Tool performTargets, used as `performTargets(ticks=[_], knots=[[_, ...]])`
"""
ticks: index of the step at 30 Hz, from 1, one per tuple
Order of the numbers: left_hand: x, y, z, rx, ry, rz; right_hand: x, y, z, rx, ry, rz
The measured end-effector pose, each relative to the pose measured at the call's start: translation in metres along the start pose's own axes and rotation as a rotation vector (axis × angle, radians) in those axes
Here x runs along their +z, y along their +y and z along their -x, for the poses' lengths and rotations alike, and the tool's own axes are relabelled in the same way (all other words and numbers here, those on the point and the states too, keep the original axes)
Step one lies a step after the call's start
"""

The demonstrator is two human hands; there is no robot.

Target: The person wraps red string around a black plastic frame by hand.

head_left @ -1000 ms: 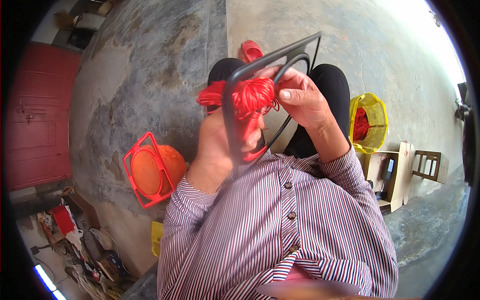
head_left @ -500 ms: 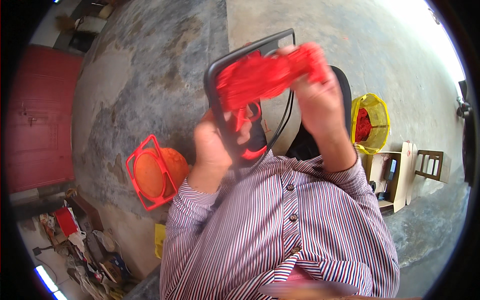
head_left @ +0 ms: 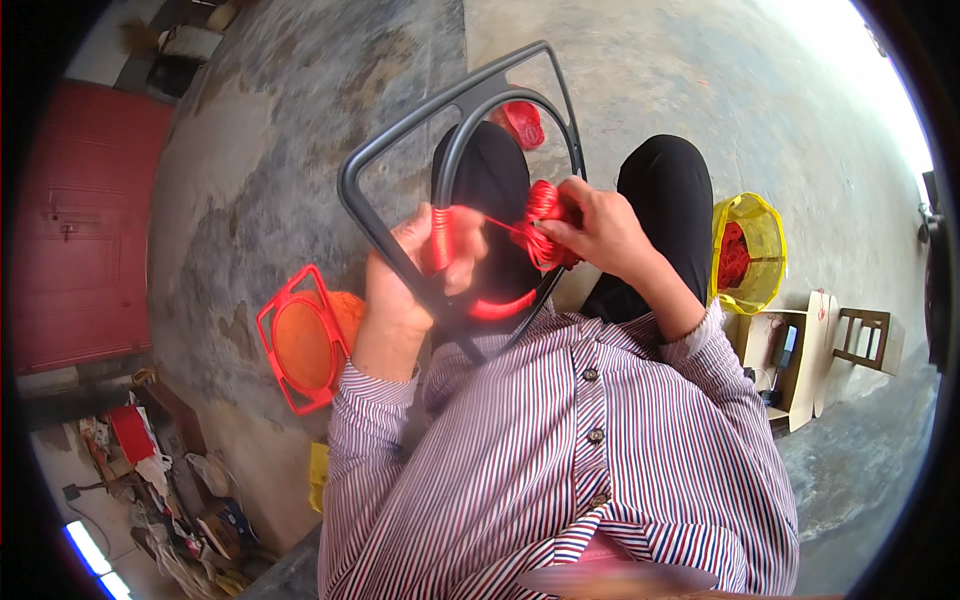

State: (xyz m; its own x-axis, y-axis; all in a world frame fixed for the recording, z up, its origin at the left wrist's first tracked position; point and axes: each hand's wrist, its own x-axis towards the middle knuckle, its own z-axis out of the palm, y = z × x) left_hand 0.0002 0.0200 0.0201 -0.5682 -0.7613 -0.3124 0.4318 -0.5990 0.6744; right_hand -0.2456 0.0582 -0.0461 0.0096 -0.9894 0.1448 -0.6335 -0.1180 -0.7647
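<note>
My left hand (head_left: 395, 290) grips a dark grey frame (head_left: 468, 99) with a ring inside it, its fingers curled around the ring's left side. Red cord (head_left: 441, 238) is wrapped in tight turns around that part of the ring, and more red shows low on the ring, slightly blurred. Inside the frame's right side, my right hand (head_left: 610, 235) is closed on a looped bundle of red cord (head_left: 543, 225). A thin strand runs from the bundle to the wrapped turns. The frame is held tilted above my knees.
A red frame with an orange disc (head_left: 305, 345) stands on the floor at left. At right are a yellow basket (head_left: 775, 250) with red stuff inside and a cardboard box (head_left: 822, 350). A red shoe (head_left: 524, 125) shows beyond the frame. Clutter (head_left: 180, 480) lies lower left.
My right hand has come down and nearer with the cord bundle, which earlier was a blurred mass across the frame. The frame has shifted left, uncovering its ring.
</note>
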Motion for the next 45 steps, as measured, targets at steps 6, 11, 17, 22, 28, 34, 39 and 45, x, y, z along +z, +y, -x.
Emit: performTargets(ticks=[6,11,17,22,28,34,39,45], knots=[[0.040,-0.023,-0.002,0.192,0.132,-0.073,0.001,-0.025,-0.045,-0.029,0.117,-0.062],[0.055,-0.022,0.000,-0.032,-0.134,0.227,-0.013,-0.040,-0.039,-0.105,-0.270,-1.408],[0.024,-0.029,-0.003,0.013,-0.141,0.336,-0.022,-0.042,-0.022,0.040,-0.204,-1.540],[0.018,-0.029,-0.004,0.134,-0.014,0.254,-0.004,-0.055,0.003,-0.066,-0.169,-1.112],[0.044,-0.027,-0.005,0.119,0.302,0.142,-0.021,-0.067,-0.007,-0.145,0.124,-1.257],[0.017,-0.014,-0.003,0.236,0.062,0.190,-0.067,-0.038,-0.008,-0.221,0.347,-1.630],[0.010,-0.010,-0.005,0.140,0.150,0.106,-0.045,-0.019,0.010,-0.041,0.077,-0.361],[0.022,-0.015,-0.012,-0.018,0.027,-0.054,-0.010,-0.025,-0.026,-0.031,0.048,-0.204]])
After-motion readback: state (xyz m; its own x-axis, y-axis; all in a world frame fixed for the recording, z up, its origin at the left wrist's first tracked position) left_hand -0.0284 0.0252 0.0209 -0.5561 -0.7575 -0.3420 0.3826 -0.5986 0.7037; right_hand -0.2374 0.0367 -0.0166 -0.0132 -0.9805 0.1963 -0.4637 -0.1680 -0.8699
